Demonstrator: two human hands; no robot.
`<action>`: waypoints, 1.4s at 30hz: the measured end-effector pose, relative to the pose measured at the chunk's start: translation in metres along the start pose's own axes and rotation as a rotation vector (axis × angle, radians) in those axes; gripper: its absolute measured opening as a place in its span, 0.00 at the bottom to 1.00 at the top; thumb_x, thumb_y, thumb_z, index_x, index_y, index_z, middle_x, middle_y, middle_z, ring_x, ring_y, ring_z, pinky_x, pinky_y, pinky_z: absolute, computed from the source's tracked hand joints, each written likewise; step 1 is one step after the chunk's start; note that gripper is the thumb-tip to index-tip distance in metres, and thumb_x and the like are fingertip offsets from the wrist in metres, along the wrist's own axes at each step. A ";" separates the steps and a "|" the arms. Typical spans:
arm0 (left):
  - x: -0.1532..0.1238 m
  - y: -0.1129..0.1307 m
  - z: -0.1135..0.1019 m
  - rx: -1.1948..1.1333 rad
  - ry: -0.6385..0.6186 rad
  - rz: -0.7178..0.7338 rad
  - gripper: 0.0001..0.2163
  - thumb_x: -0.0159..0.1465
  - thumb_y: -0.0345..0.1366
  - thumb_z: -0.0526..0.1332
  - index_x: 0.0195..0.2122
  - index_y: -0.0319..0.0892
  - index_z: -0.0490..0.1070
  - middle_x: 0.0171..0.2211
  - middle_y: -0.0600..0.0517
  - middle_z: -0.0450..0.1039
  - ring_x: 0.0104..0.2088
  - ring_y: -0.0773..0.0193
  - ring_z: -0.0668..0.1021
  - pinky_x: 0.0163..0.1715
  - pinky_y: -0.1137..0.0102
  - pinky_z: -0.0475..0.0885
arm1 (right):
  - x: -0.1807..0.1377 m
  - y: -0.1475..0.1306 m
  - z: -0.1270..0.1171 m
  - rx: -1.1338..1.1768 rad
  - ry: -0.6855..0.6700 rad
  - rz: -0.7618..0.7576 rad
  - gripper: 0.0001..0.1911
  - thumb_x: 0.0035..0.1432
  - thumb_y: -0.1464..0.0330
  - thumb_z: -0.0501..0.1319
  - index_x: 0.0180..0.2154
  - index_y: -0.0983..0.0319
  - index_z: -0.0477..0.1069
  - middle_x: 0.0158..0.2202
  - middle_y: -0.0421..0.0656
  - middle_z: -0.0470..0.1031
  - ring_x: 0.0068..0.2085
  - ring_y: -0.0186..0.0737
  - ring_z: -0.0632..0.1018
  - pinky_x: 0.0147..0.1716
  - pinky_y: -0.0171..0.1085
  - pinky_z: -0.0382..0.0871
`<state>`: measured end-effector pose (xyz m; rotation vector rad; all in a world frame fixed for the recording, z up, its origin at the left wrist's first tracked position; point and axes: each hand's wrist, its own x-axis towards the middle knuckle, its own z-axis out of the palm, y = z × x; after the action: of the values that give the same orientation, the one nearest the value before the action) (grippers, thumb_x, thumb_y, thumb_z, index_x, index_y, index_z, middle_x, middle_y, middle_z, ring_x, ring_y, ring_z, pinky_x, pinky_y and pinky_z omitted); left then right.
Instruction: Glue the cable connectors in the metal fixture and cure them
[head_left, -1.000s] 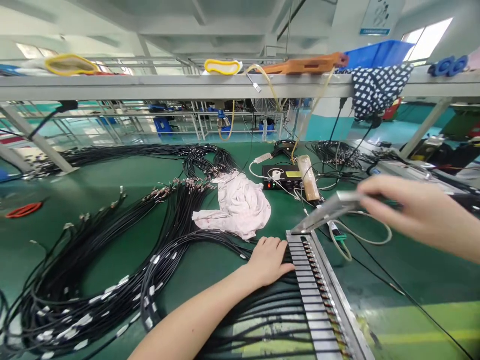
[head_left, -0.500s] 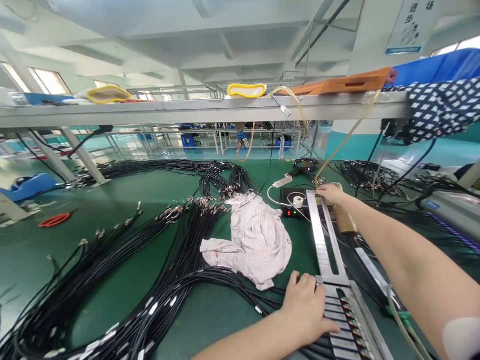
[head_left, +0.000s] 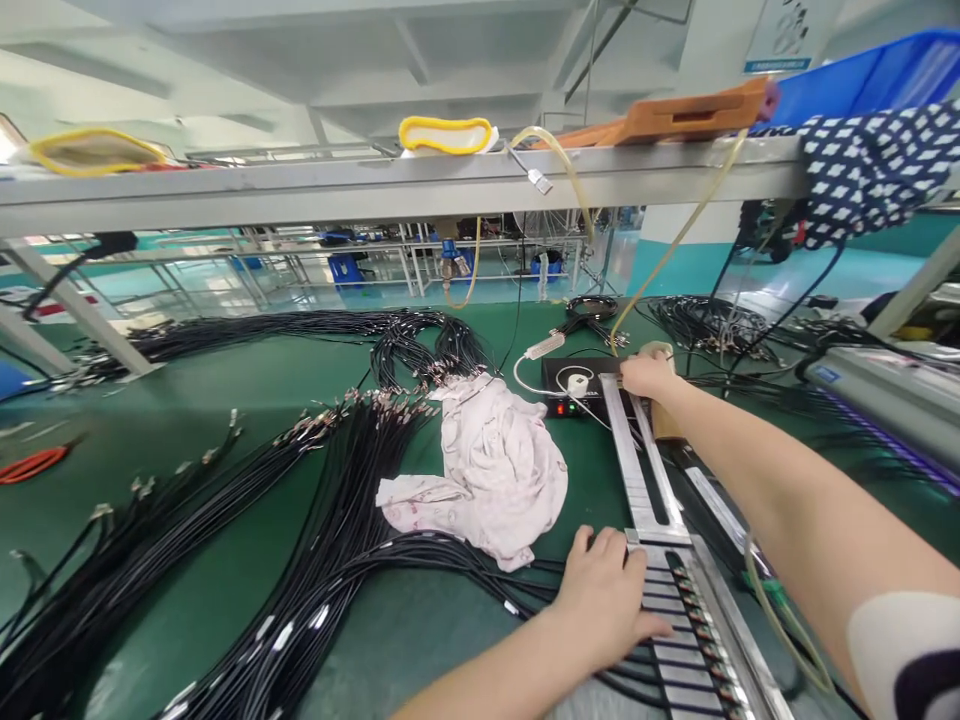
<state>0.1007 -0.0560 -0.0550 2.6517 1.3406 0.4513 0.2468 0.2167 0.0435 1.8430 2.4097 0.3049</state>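
Observation:
My left hand lies flat, fingers spread, pressing black cables down at the near end of a long metal clamp fixture that holds a row of cable ends. My right hand reaches far forward, its fingers closed on the far end of the fixture's hinged slotted metal bar, which lies swung open away from me on the green table. Bundles of black cables fan out to the left.
A crumpled pink-white cloth lies left of the bar. A black box with red lights, a white plug and a wooden-handled tool sit by my right hand. An overhead shelf carries yellow items, an orange board and a blue bin. An orange loop lies far left.
My right hand swung the hinged bar from raised near me over to lying flat away from me, and still holds its far end. My left hand stayed on the cables.

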 end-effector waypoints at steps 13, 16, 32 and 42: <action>-0.029 -0.019 -0.055 0.043 -0.372 -0.149 0.25 0.58 0.53 0.59 0.48 0.38 0.64 0.46 0.42 0.67 0.48 0.51 0.70 0.45 0.62 0.66 | -0.316 -0.029 -0.030 0.349 0.112 -0.628 0.17 0.60 0.72 0.48 0.47 0.61 0.70 0.44 0.46 0.74 0.45 0.40 0.74 0.45 0.39 0.70; -0.021 -0.024 -0.063 0.006 -0.502 -0.163 0.24 0.54 0.51 0.63 0.45 0.38 0.65 0.43 0.43 0.70 0.44 0.52 0.72 0.40 0.65 0.67 | -0.401 -0.052 0.012 0.378 0.200 -0.562 0.24 0.58 0.67 0.54 0.56 0.64 0.62 0.54 0.51 0.68 0.54 0.47 0.70 0.51 0.44 0.68; 0.009 -0.022 -0.055 -0.540 -0.795 -0.430 0.11 0.48 0.38 0.63 0.21 0.41 0.60 0.16 0.60 0.60 0.18 0.72 0.64 0.19 0.76 0.59 | -0.431 -0.078 0.077 0.511 0.242 -0.189 0.56 0.49 0.46 0.58 0.65 0.65 0.28 0.66 0.56 0.42 0.64 0.58 0.52 0.55 0.55 0.61; 0.021 -0.028 -0.077 -0.832 -0.859 -0.483 0.22 0.47 0.52 0.67 0.23 0.42 0.57 0.14 0.63 0.50 0.14 0.78 0.54 0.15 0.78 0.49 | -0.431 -0.079 0.082 0.531 0.268 -0.182 0.58 0.46 0.45 0.59 0.65 0.64 0.28 0.66 0.55 0.44 0.64 0.58 0.54 0.55 0.54 0.61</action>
<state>0.0659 -0.0234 0.0154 1.4718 1.0831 -0.1750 0.3026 -0.2096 -0.0739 1.8318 3.0520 -0.1296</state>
